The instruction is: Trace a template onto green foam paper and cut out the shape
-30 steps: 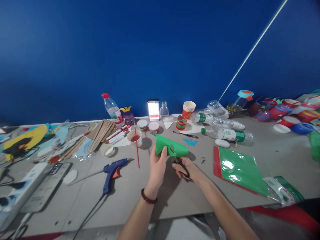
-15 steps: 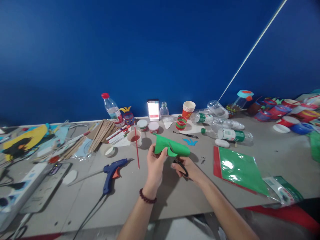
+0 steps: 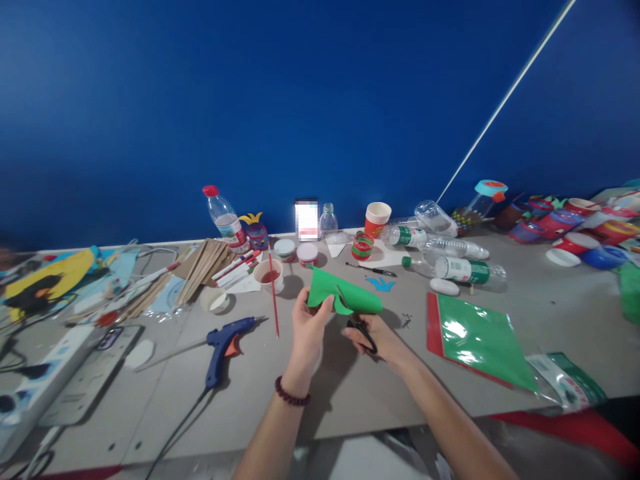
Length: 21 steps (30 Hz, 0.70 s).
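My left hand [image 3: 311,323] pinches the left end of a curled green sheet [image 3: 363,297], which looks like craft paper or felt. The sheet is held above the table, with a cut flap folding down near my thumb. In my right hand [image 3: 379,337] is a pair of scissors [image 3: 369,339] with black handles. Their blades lie in the cut of the sheet, partly hidden by it. Behind the sheet, a blue crown-shaped cutout [image 3: 381,285] and a black pen [image 3: 373,269] lie on the table.
A blue glue gun [image 3: 223,347] with its cable lies left of my hands. A paper cup [image 3: 262,279] of reddish liquid has a red brush [image 3: 275,300] leaning across it. At right are green sheets in a plastic sleeve [image 3: 480,337] and several plastic bottles [image 3: 470,271]. A power strip [image 3: 47,387] sits far left.
My left hand has shifted slightly left and the green sheet's cut flap sits a little differently. The scissors stay almost in the same place.
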Each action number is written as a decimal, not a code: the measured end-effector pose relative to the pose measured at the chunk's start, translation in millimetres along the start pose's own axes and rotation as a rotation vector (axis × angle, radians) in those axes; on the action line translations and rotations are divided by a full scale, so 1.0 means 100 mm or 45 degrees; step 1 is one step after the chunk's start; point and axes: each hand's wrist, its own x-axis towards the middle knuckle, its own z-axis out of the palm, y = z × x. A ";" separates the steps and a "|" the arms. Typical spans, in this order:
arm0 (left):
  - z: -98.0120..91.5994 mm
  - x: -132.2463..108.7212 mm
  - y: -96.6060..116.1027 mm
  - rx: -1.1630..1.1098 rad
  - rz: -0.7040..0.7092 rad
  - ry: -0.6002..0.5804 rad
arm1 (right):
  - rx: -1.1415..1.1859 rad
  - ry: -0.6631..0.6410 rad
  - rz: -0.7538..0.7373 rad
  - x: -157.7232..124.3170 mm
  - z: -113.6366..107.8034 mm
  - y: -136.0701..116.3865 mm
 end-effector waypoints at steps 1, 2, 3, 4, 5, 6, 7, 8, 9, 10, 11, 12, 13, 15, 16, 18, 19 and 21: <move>-0.01 0.00 -0.01 -0.006 0.000 -0.011 | 0.006 0.004 0.003 0.00 0.00 0.00; -0.01 0.01 -0.01 -0.010 -0.001 -0.022 | 0.010 0.010 0.014 0.00 0.01 -0.01; -0.02 0.01 -0.02 -0.015 -0.002 -0.028 | 0.013 0.019 0.026 0.00 0.01 -0.01; -0.02 0.01 -0.02 -0.018 -0.001 -0.031 | 0.019 0.023 0.032 0.00 0.02 -0.02; -0.03 0.02 -0.02 -0.019 0.001 -0.037 | 0.026 0.022 0.033 0.00 0.02 -0.04; -0.03 0.02 -0.03 -0.017 0.003 -0.043 | 0.038 0.016 0.035 0.00 0.03 -0.05; -0.03 0.02 -0.03 -0.014 0.006 -0.050 | 0.051 0.012 0.037 -0.01 0.03 -0.07; -0.04 0.02 -0.03 -0.010 0.007 -0.057 | 0.067 0.013 0.042 -0.01 0.04 -0.09; -0.04 0.02 -0.02 -0.007 0.005 -0.063 | 0.081 0.023 0.049 -0.02 0.04 -0.10; -0.04 0.02 -0.02 -0.005 -0.001 -0.069 | 0.089 0.032 0.055 -0.02 0.05 -0.12; -0.04 0.03 -0.01 -0.003 -0.007 -0.074 | 0.093 0.041 0.056 -0.03 0.05 -0.13; -0.04 0.03 -0.01 -0.003 -0.013 -0.076 | 0.094 0.041 0.050 -0.03 0.05 -0.13; -0.04 0.03 0.00 -0.005 -0.018 -0.078 | 0.093 0.038 0.040 -0.03 0.05 -0.13; -0.04 0.04 0.01 -0.022 -0.023 -0.075 | 0.094 0.024 0.027 -0.03 0.05 -0.11; -0.04 0.04 0.02 -0.032 -0.023 -0.075 | 0.091 0.018 0.026 -0.02 0.04 -0.09; -0.04 0.05 0.02 -0.049 -0.022 -0.067 | 0.072 0.021 0.022 -0.01 0.04 -0.05; -0.04 0.06 0.02 -0.052 -0.021 -0.057 | 0.061 0.024 0.020 0.00 0.04 -0.03; -0.04 0.06 0.02 -0.050 -0.024 -0.021 | 0.040 0.029 0.015 0.01 0.03 0.01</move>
